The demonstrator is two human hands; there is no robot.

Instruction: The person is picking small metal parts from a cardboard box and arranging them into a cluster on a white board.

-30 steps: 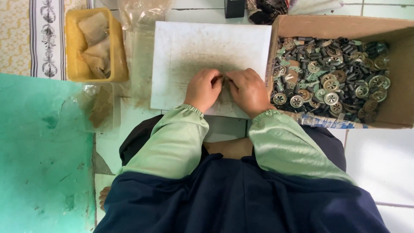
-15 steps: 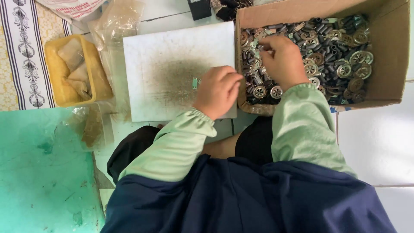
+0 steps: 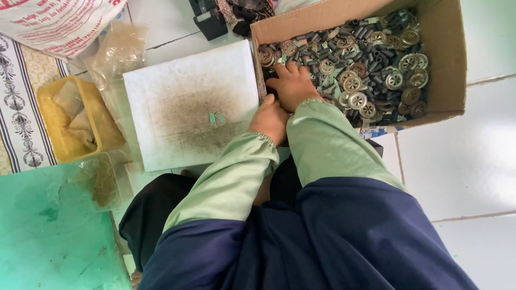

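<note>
My right hand (image 3: pixel 293 85) reaches into a cardboard box (image 3: pixel 450 59) filled with several round metal discs (image 3: pixel 357 100) and dark small tubes (image 3: pixel 349 53); its fingers are bent down among the parts at the box's left end. My left hand (image 3: pixel 270 119) rests at the right edge of a white, dirt-stained board (image 3: pixel 161 91), close against the box wall, fingers curled under. Two small greenish metal pieces (image 3: pixel 217 117) lie on the board, left of my left hand. What either hand grips is hidden.
A yellow tub (image 3: pixel 51 102) with paper-like scraps stands left of the board, with clear plastic bags (image 3: pixel 115 51) behind it. A green surface (image 3: pixel 43 231) lies at the lower left. A printed sack (image 3: pixel 59 21) and dark objects (image 3: pixel 209 21) sit at the top. White floor tiles (image 3: pixel 467 161) lie at the right.
Both hands worked together on the board a second ago. The right hand went into the box; the left hand slid right to the board's edge, leaving two small pieces on the board.
</note>
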